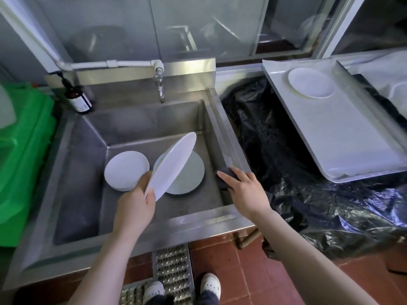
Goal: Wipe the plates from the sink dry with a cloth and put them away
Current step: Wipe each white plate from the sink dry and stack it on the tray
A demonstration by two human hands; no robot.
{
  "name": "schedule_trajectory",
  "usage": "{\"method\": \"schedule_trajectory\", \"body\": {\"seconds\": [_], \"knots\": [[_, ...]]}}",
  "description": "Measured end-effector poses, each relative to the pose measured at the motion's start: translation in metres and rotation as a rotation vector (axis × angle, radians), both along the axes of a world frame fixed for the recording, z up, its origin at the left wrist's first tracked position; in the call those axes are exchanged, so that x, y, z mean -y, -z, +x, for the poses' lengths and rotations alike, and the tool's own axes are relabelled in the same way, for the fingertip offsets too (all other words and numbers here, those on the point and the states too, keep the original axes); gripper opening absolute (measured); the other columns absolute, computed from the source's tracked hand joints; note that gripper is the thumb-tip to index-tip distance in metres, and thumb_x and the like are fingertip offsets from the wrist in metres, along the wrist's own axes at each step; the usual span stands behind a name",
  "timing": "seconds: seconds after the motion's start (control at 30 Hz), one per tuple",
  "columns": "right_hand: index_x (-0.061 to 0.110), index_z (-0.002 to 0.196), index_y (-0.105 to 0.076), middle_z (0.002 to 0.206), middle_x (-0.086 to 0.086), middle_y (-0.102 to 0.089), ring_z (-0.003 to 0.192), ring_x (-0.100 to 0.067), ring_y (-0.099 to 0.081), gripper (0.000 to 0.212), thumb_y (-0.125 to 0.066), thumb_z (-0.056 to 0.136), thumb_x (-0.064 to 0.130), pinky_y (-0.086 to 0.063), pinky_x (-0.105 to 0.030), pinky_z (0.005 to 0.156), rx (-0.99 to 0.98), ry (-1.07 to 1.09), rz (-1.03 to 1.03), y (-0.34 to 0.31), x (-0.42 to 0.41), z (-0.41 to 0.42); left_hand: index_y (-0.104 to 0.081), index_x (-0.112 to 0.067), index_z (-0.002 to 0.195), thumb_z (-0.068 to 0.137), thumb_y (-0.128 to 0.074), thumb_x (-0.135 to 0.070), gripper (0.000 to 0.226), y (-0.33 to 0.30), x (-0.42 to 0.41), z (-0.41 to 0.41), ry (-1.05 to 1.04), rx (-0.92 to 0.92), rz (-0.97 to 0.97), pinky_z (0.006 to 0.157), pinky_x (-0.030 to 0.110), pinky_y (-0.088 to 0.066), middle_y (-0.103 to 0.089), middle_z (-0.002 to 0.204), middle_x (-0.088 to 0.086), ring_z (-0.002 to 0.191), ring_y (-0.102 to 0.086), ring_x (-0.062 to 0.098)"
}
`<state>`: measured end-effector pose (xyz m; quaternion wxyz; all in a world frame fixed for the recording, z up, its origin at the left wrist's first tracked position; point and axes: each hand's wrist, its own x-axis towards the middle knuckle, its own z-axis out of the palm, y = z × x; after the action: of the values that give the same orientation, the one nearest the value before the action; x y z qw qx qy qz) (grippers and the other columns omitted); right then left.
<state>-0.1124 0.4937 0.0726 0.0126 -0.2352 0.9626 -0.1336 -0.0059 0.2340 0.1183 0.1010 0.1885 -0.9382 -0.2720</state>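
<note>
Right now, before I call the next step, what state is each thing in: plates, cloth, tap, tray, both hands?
Left hand: gripping the lifted plate by its lower edge.
Lifted plate: tilted on edge above the sink.
Plate stack: flat on the sink floor, left.
Single plate: flat on the sink floor, partly hidden.
Right hand: on the dark cloth.
Dark cloth: bunched at the sink's right rim.
Tap: no water visible.
Tray: holds one plate.

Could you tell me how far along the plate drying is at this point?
Early on. One plate already lies on the tray to the right. The left hand holds a tilted plate over the sink, and the right hand is on the dark cloth. A stack and another plate still wait in the basin.
</note>
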Motion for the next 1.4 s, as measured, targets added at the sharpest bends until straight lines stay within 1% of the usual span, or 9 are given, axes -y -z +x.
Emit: {"method": "schedule_trajectory", "body": {"seconds": [0.17,0.33,0.43,0.67,0.9,1.0,1.1,1.2,1.4], "knots": [[0.039,0.142,-0.041,0.15,-0.007,-0.04,0.116,-0.039,-0.043,0.053,-0.05,0.095,0.016,-0.044,-0.049,0.094,-0.037,0.011,-0.123,-0.038,0.038,0.006,-0.053,-0.015,0.131,0.093,-0.052,-0.01,0.038,-0.008,0.021,0.005,-0.05,-0.078,0.08,0.052,0.028,-0.034,-0.053,0.064,-0.005,0.058,-0.05,0.027],[0.023,0.145,-0.036,0.146,-0.001,-0.044,0.128,-0.028,-0.043,0.058,-0.056,0.092,0.013,-0.038,-0.04,0.104,-0.064,0.019,-0.369,-0.073,0.075,0.011,-0.063,-0.026,0.096,0.091,-0.056,-0.008,0.019,-0.024,0.039,0.009,-0.186,-0.235,0.825,0.059,0.027,-0.055,-0.07,0.095,-0.011,0.091,-0.065,0.017],[0.016,0.139,-0.043,0.137,-0.004,-0.05,0.122,-0.026,-0.048,0.055,-0.062,0.088,0.012,-0.041,-0.037,0.101,-0.153,0.044,-0.527,-0.103,0.105,0.012,-0.066,-0.033,0.099,0.08,-0.063,-0.014,0.026,-0.041,0.048,0.012,-0.164,-0.303,1.166,0.059,0.03,-0.058,-0.073,0.098,-0.012,0.092,-0.067,0.013],[0.019,0.125,-0.065,0.14,-0.008,-0.052,0.104,-0.042,-0.054,0.047,-0.065,0.081,0.002,-0.049,-0.05,0.087,-0.459,-0.201,-0.242,-0.145,0.163,0.007,-0.071,-0.038,0.095,0.074,-0.058,-0.021,0.03,-0.059,0.068,0.021,-0.089,-0.415,1.232,0.062,0.032,-0.058,-0.074,0.098,-0.009,0.09,-0.07,0.012],[0.017,0.112,-0.071,0.13,-0.004,-0.062,0.083,-0.035,-0.059,0.04,-0.062,0.075,0.001,-0.054,-0.043,0.075,-0.455,-0.454,-0.296,-0.133,0.196,0.061,-0.065,-0.013,0.116,0.092,-0.045,0.007,0.037,-0.065,0.085,0.021,-0.186,-0.561,1.422,0.065,0.039,-0.058,-0.073,0.107,0.008,0.1,-0.069,0.028],[0.019,0.111,-0.071,0.129,-0.002,-0.062,0.085,-0.035,-0.061,0.042,-0.067,0.074,0.001,-0.055,-0.042,0.077,-0.376,-0.508,-0.269,-0.144,0.198,0.057,-0.064,-0.009,0.117,0.091,-0.044,0.009,0.037,-0.065,0.092,0.02,-0.202,-0.543,1.458,0.064,0.041,-0.057,-0.072,0.107,0.012,0.101,-0.067,0.034],[0.017,0.114,-0.071,0.127,-0.011,-0.061,0.094,-0.041,-0.057,0.043,-0.07,0.075,0.0,-0.05,-0.045,0.086,-0.386,-0.285,-0.277,-0.166,0.195,0.03,-0.06,-0.015,0.124,0.087,-0.056,0.001,0.041,-0.065,0.097,0.024,-0.141,-0.544,1.444,0.066,0.04,-0.058,-0.071,0.114,0.006,0.104,-0.067,0.028],[0.015,0.117,-0.069,0.118,-0.019,-0.057,0.097,-0.043,-0.054,0.044,-0.072,0.074,0.004,-0.051,-0.047,0.083,-0.475,-0.134,-0.305,-0.176,0.203,0.026,-0.064,-0.025,0.117,0.077,-0.057,-0.011,0.043,-0.068,0.096,0.026,-0.052,-0.543,1.415,0.068,0.038,-0.058,-0.071,0.114,0.001,0.102,-0.068,0.02],[0.016,0.124,-0.064,0.124,-0.007,-0.061,0.103,-0.034,-0.06,0.049,-0.068,0.075,0.009,-0.047,-0.037,0.091,-0.385,-0.582,-0.339,-0.156,0.228,0.077,-0.074,-0.015,0.103,0.073,-0.055,-0.002,0.038,-0.071,0.103,0.025,-0.08,-0.602,1.476,0.065,0.035,-0.056,-0.073,0.102,0.012,0.098,-0.07,0.028]]}}
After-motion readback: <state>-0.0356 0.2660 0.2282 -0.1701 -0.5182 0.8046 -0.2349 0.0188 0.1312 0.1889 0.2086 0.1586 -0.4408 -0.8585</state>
